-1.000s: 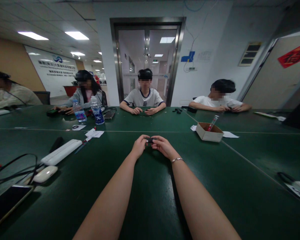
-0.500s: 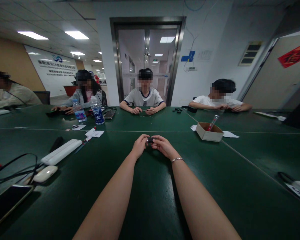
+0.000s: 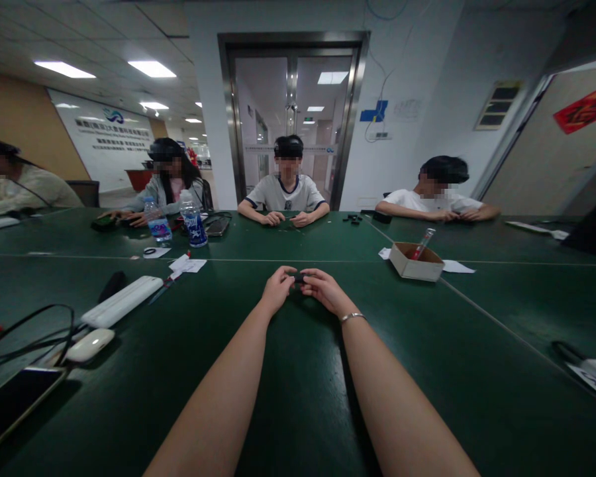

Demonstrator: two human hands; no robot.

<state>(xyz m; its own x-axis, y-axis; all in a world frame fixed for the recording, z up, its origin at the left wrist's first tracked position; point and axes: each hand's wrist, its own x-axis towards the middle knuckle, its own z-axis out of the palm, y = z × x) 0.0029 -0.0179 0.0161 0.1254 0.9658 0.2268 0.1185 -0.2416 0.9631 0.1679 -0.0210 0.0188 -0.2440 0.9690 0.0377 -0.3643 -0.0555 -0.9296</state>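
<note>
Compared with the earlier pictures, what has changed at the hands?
The bright end of the small dark object beside the left hand no longer shows clearly. Nothing was visibly taken up or let go; the right hand stays on it too. The box stayed put.

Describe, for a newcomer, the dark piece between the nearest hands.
Find the green table and the two bare forearms extending over it. Between the left hand and right hand is the small dark piece, fingertip-held, unlike the dark bits lying farther away.

A small, dark object [image 3: 299,279], short and lying roughly crosswise, is held with both ends partly covered, over the green table [image 3: 300,384], well short of its far edge.
</note>
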